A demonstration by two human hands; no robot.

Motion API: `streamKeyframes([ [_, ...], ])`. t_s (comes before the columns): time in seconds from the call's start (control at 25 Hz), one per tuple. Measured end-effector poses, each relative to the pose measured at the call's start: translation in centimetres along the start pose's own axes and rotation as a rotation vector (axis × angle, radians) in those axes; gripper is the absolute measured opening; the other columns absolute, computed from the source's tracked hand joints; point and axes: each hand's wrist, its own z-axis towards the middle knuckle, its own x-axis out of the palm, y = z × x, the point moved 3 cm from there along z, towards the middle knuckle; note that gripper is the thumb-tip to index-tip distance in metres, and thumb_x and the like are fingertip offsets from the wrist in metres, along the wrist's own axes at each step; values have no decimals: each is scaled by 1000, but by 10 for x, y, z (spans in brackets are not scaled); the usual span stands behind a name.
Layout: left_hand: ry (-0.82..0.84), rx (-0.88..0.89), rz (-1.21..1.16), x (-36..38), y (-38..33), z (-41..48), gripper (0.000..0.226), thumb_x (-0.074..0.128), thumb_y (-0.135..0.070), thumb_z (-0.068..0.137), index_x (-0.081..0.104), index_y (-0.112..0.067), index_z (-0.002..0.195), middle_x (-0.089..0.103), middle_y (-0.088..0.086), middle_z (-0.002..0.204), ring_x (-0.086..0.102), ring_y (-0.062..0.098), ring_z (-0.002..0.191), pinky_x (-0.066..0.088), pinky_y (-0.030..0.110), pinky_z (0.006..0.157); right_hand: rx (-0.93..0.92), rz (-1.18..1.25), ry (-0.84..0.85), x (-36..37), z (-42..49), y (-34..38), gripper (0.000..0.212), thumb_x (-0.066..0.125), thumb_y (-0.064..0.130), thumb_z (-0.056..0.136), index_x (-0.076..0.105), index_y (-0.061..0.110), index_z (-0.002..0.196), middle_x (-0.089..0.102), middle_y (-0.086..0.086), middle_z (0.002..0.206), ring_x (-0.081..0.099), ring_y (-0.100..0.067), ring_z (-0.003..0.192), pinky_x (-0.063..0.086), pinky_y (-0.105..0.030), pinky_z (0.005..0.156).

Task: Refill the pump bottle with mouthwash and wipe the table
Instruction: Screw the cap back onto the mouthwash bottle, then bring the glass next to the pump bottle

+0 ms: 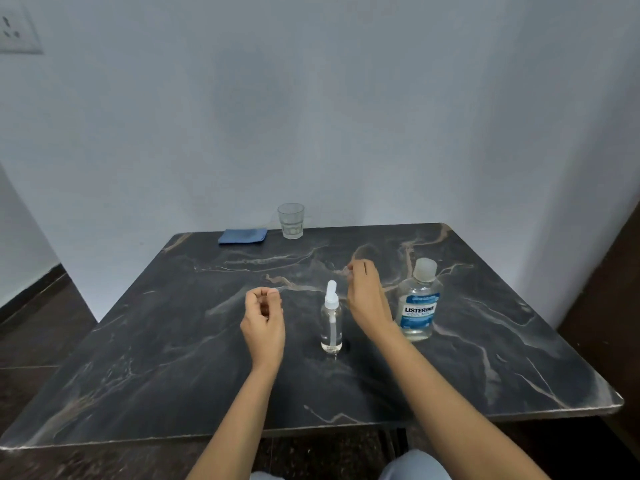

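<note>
A small clear pump bottle (331,318) with a white pump top stands upright in the middle of the dark marble table (173,358). To its right stands a clear mouthwash bottle (419,303) with a blue label and its cap on. My left hand (263,323) hovers left of the pump bottle with fingers loosely curled and holds nothing. Between the two bottles hovers my right hand (367,299), its fingers bent and apart, touching neither. A folded blue cloth (243,236) lies at the table's far edge.
A drinking glass (291,220) stands at the far edge next to the cloth, close to the white wall. A wall socket (17,31) is at the top left. The table's near edge runs just above my knees.
</note>
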Motion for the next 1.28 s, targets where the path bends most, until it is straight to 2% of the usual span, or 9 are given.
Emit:
streamKeyframes([
  [0.12,93,-50,58,16,15,29,21,59,-32,93,55,-18,107,64,-5,95,63,11,89,48,21,75,92,6,176,45,12,-23,30,42,9,95,49,3,124,48,-13,127,48,-28,115,43,-39,96],
  [0.28,204,-75,126,47,38,72,50,63,-39,89,47,-12,129,56,0,116,59,13,100,44,23,81,118,-69,302,84,35,-36,34,40,16,97,46,3,129,45,-13,136,43,-31,125,38,-42,103],
  [0.44,190,-36,174,78,53,119,60,64,-44,87,43,-12,133,52,5,128,54,16,110,47,32,93,113,-102,321,109,64,-43,43,37,25,100,40,4,138,33,-16,151,29,-29,141,27,-41,114],
  [0.68,237,30,241,135,75,199,77,72,-43,81,36,-8,140,45,9,139,47,22,124,40,33,100,78,-196,290,129,79,-56,45,32,33,100,42,10,137,34,-11,151,25,-23,143,20,-38,115],
  [0.8,261,-5,272,165,87,240,97,78,-42,75,24,-5,147,37,13,148,37,27,135,35,38,109,69,-208,290,130,79,-57,44,31,36,100,42,13,135,35,-9,151,25,-21,142,20,-37,114],
  [0.88,253,-18,271,181,93,260,105,82,-36,72,18,-2,148,33,16,150,35,29,137,34,37,108,68,-211,297,129,79,-56,43,31,37,100,41,14,135,35,-7,150,25,-19,142,19,-36,115],
  [1.0,235,-30,260,202,103,282,106,86,-32,68,19,-1,145,37,18,145,38,32,133,38,38,105,68,-213,301,129,79,-56,44,30,39,100,40,15,136,34,-5,150,24,-19,142,18,-35,115],
  [1.12,241,-42,243,214,109,297,94,86,-28,67,28,-3,137,44,17,138,44,33,126,43,39,98,59,-222,301,131,79,-58,45,30,40,100,39,16,136,33,-4,150,24,-18,142,18,-35,115],
  [1.28,251,-31,261,213,108,301,85,84,-27,71,35,-3,137,46,17,139,45,32,127,40,33,96,59,-222,298,132,80,-60,44,30,40,99,39,17,136,34,-2,149,24,-16,142,18,-34,115],
])
